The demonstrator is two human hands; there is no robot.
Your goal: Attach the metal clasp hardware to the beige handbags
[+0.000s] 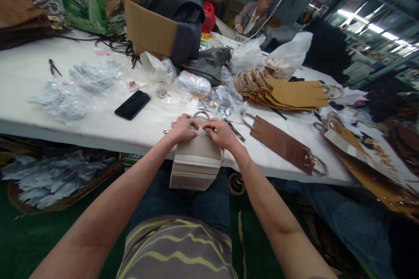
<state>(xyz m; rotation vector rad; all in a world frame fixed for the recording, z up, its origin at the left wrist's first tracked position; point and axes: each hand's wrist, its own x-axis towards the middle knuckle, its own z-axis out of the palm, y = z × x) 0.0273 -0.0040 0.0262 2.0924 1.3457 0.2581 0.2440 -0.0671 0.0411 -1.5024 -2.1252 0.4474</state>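
A beige box-shaped piece (196, 161) leans on the table's front edge above my lap, a beige panel on its upper side. A wrapped, curved handle (201, 114) rises at its far end. My left hand (183, 128) lies on the panel's left side, thumb and fingers pinched together near the handle's base. My right hand (221, 132) is closed in a pinch on the right side, close to the left fingertips. Whatever small part sits between the fingertips is too small to make out. A shiny metal tool (167, 131) sticks out beside my left hand.
A black phone (132, 105) and nippers (54, 67) lie left on the white table (108, 128). Right are a dark slim tool (236, 130), a brown panel with handles (278, 141) and stacked tan panels (291, 93). A cardboard box (150, 26) stands behind; a person (252, 17) sits beyond.
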